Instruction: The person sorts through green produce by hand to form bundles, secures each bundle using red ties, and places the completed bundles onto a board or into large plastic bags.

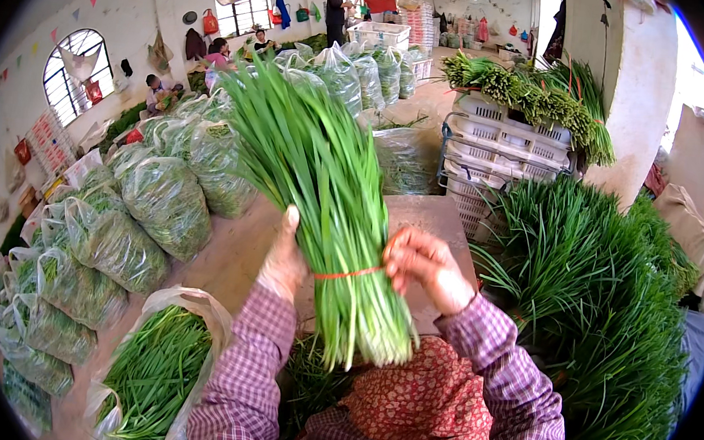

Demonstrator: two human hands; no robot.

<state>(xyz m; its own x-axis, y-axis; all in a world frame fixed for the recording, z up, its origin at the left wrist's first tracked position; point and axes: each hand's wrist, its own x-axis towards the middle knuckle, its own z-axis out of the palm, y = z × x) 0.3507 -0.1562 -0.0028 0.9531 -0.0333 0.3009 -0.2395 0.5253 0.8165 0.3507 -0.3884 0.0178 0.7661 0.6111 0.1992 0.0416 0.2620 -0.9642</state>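
A large bunch of garlic chives (pixel 315 159) is held up in front of me, tilted, with leaf tips toward the upper left and pale cut stems toward my lap. My left hand (pixel 284 258) grips its left side, thumb up along the stems; its other fingers are hidden behind the bunch. Around the lower stems runs a thin red band (pixel 348 274). At the band's right end, my right hand (pixel 429 267) has its thumb and fingertips pinched together on it, against the stems. Behind the bunch is a brown tabletop (pixel 428 218).
Loose chives fill an open plastic bag (pixel 213 325) at lower left. Rows of stuffed clear bags (pixel 163 205) line the left. A tall heap of chives (pixel 592 322) stands close on my right. Beyond it, stacked white crates (pixel 503 141) carry more bunches. Several people are farther back.
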